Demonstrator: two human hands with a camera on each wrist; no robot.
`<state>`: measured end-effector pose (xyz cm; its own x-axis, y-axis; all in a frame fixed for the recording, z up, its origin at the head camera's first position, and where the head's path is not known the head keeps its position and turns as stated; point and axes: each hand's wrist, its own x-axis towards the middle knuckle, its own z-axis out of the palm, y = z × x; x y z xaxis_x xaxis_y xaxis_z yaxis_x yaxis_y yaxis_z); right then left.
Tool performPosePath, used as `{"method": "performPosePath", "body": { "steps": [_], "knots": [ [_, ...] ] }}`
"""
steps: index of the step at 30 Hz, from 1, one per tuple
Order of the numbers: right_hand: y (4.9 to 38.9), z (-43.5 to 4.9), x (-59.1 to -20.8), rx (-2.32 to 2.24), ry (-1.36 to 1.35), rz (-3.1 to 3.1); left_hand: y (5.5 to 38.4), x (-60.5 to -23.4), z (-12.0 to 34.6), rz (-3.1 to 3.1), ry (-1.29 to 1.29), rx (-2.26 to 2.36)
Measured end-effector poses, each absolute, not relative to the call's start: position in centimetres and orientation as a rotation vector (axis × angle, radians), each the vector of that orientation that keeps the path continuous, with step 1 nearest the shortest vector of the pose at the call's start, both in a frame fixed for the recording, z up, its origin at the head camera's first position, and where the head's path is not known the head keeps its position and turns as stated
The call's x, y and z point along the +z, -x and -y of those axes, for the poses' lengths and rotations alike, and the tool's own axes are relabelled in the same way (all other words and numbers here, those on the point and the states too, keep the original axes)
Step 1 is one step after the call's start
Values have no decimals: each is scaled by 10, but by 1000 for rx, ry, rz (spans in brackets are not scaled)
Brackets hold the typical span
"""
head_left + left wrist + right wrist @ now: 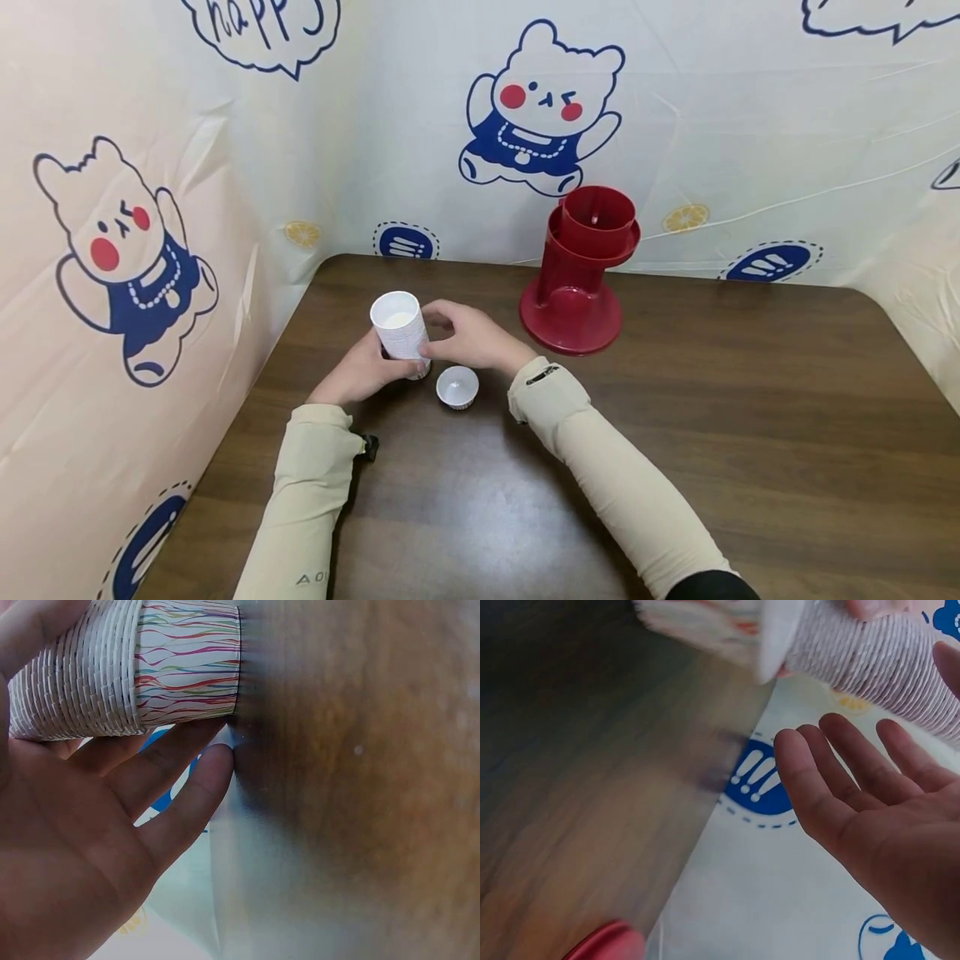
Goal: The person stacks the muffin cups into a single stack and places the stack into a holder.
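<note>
A tall stack of white paper cups (pixel 403 335) stands upright on the table, rims up. In the left wrist view, the lowest cup (pixel 187 664) shows wavy coloured lines. My left hand (pixel 363 369) holds the stack low on its left, thumb in front and fingers partly hidden behind. At the stack's right side is my right hand (pixel 480 337), its fingers spread and loosely bent. The right wrist view shows those fingers (pixel 847 761) apart from the stack; whether the thumb touches it, I cannot tell. A single paper cup (pixel 457 388) stands upright just right of the stack.
Farther back, right of the hands, stands a red plastic holder (pixel 573 275) with round upright tubes on a disc base. The brown wooden table (pixel 750 400) ends at a printed cloth backdrop (pixel 420 125) behind and on the left.
</note>
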<state>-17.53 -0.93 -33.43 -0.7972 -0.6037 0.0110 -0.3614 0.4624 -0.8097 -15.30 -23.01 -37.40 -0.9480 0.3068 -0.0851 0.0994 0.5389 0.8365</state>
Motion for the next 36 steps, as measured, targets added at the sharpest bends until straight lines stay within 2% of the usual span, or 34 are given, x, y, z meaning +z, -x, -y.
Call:
{"method": "performPosePath", "body": {
  "steps": [12,26,36],
  "knots": [
    [150,-31,-356,-919,823,-2442,151,-370,230,-2570,-272,1331],
    [130,-26,-367,-768,860,-2634,150,-371,228,-2546,-286,1352],
    [131,-31,-367,-1041,859,-2591,150,-371,229,-2550,-290,1351]
  ]
}}
